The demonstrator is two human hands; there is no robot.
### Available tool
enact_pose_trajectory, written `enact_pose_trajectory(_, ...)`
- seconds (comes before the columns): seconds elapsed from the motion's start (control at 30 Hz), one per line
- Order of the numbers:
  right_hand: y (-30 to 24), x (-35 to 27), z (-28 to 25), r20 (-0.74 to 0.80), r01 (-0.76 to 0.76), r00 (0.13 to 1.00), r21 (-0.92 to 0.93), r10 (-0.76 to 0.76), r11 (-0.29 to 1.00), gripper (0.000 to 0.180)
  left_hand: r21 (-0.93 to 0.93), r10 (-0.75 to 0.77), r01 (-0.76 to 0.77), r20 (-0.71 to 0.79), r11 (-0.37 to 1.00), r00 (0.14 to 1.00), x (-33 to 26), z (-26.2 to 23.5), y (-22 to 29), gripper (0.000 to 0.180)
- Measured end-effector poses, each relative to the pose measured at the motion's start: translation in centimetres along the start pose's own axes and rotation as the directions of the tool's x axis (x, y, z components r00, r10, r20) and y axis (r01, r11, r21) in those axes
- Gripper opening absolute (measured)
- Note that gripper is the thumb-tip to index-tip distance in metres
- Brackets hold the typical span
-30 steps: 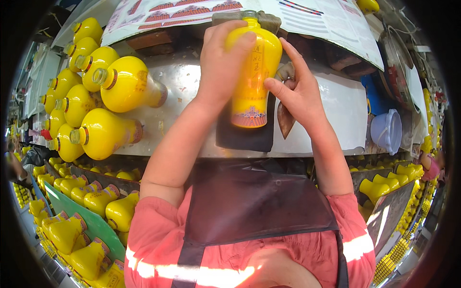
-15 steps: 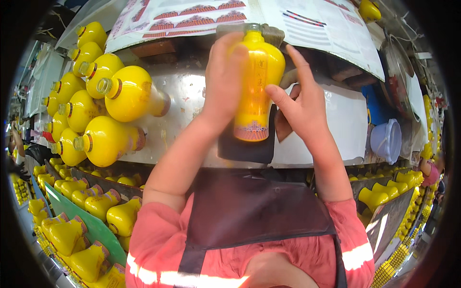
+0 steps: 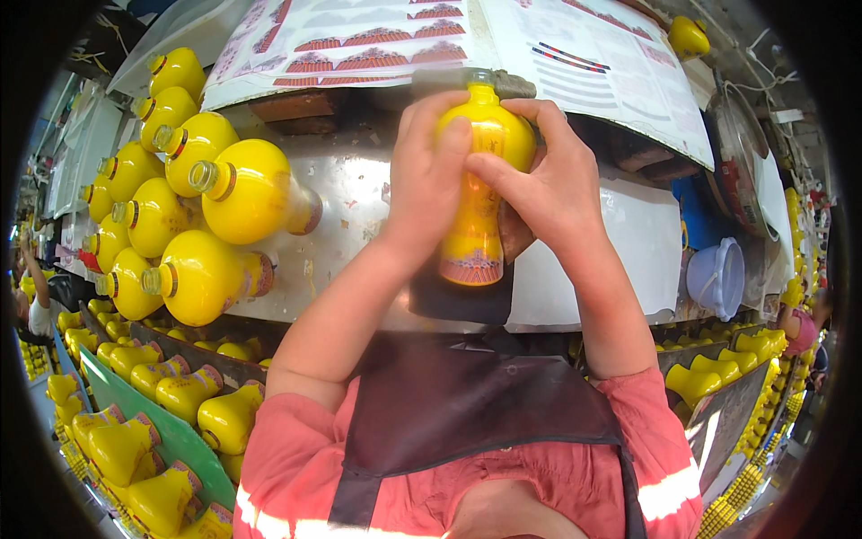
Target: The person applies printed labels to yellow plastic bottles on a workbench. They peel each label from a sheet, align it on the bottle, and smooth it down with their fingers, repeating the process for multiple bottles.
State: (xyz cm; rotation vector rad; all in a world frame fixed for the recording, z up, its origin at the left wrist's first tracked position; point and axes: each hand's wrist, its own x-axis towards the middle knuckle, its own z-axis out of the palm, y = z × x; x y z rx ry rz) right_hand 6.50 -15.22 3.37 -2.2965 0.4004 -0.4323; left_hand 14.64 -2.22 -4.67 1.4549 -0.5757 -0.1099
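A glossy yellow bottle (image 3: 473, 229) lies on its back between my hands. Its clear glass neck points away from me, and a patterned red-and-blue band circles its base. My left hand (image 3: 429, 175) wraps its left side, thumb laid along the shoulder. From the right, my right hand (image 3: 558, 175) holds it with the thumb pressed across the front and the index finger near the neck; its other fingers are partly hidden behind the bottle. Beneath the base is a dark pad (image 3: 462, 304). The neck rests by a grey-brown block (image 3: 514, 86).
Several yellow bottles (image 3: 247, 191) lie grouped on the metal table (image 3: 346, 202) at left. Printed decal sheets (image 3: 377, 45) cover a raised board at the back. A white sheet (image 3: 637, 234) and a pale bucket (image 3: 718, 278) are at right. Racks of bottles (image 3: 232, 418) flank me.
My right hand has closed in from its spread pose, its thumb now across the bottle's front. My left hand has settled against the left side. The whole view has shifted slightly downward.
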Motion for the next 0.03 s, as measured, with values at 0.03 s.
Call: enact_pose_trajectory(0.03, -0.12, 0.1, -0.02, 0.0, 0.003, 1.0, -0.004, -0.003, 1.0, 0.061, -0.016, -0.01, 0.01, 0.01, 1.0, 1.0, 0.04, -0.1, -0.11, 0.038)
